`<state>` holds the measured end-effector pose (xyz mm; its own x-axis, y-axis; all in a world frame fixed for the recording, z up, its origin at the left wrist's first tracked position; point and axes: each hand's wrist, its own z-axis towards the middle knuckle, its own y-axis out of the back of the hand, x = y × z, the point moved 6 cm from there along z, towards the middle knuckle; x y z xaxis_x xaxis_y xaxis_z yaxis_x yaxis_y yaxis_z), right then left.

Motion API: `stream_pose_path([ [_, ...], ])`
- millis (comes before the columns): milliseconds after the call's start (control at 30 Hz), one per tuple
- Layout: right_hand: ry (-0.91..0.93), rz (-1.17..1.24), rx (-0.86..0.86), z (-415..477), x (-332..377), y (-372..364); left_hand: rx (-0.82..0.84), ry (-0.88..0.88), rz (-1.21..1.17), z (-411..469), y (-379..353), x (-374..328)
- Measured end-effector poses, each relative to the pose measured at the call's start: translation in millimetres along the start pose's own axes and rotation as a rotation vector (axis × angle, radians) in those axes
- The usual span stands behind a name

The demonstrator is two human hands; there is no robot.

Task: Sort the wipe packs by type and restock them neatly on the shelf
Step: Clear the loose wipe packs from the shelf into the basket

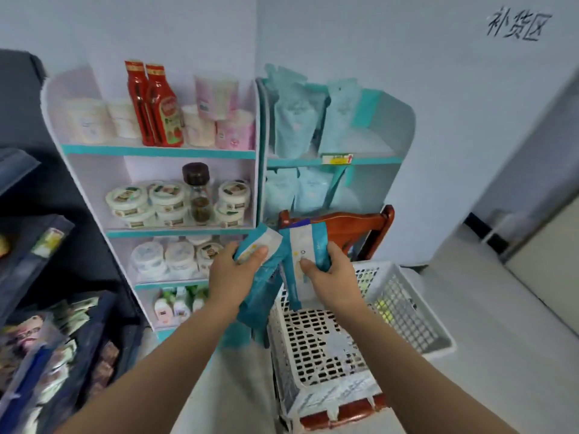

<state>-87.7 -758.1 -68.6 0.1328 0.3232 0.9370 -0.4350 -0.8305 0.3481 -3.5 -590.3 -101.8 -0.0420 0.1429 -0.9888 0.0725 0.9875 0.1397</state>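
My left hand (233, 270) grips a teal and white wipe pack (261, 245), with more teal packs (260, 296) hanging below it. A second teal and white wipe pack (308, 245) is held upright in my right hand (329, 274). Both hands are above the near end of a white perforated basket (316, 346). Pale blue wipe packs (297, 120) stand on the top level of the right-hand shelf (332, 161), and more pale blue packs (300, 192) fill the level below.
The left shelf (156, 150) holds red sauce bottles (156, 104), tissue rolls, round tubs and a spice jar. A brown wooden chair (357, 227) carries the basket. A dark rack of snack packets (47, 339) stands at the left. Grey floor lies at the right.
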Motion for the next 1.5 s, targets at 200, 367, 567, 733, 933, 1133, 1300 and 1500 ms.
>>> stream_pose_path([
  [200, -0.181, -0.113, -0.011, 29.1, -78.9, 45.6, 0.129, 0.070, 0.158, 12.2, -95.0, 43.5],
  [367, -0.340, -0.253, 0.024, 69.2, -152.0, 57.2, 0.193, 0.205, 0.283, 45.6, -158.0, 102.6],
  [567, -0.514, -0.317, 0.163, 98.3, -249.2, 54.1, 0.274, 0.375, 0.386, 60.4, -206.4, 179.0],
  [733, -0.648, -0.399, 0.316, 101.1, -336.9, 37.4, 0.355, 0.530, 0.544, 59.3, -229.1, 258.9],
  [933, -0.732, -0.504, 0.522, 100.7, -437.5, 16.1, 0.353, 0.647, 0.597, 45.3, -258.6, 343.8],
  [1133, -0.690, -0.772, 0.721, 104.0, -519.9, -3.4, 0.743, 0.465, 1.322, 27.6, -282.3, 413.6],
  [1300, -0.499, -1.064, 0.913, 90.1, -546.6, -15.0, 1.052, 0.486, 1.436, -0.3, -288.7, 447.7],
  [1500, -0.447, -1.039, 1.015, 93.0, -545.2, -11.9, 1.005, 0.369, 1.459, 10.4, -288.8, 434.7],
])
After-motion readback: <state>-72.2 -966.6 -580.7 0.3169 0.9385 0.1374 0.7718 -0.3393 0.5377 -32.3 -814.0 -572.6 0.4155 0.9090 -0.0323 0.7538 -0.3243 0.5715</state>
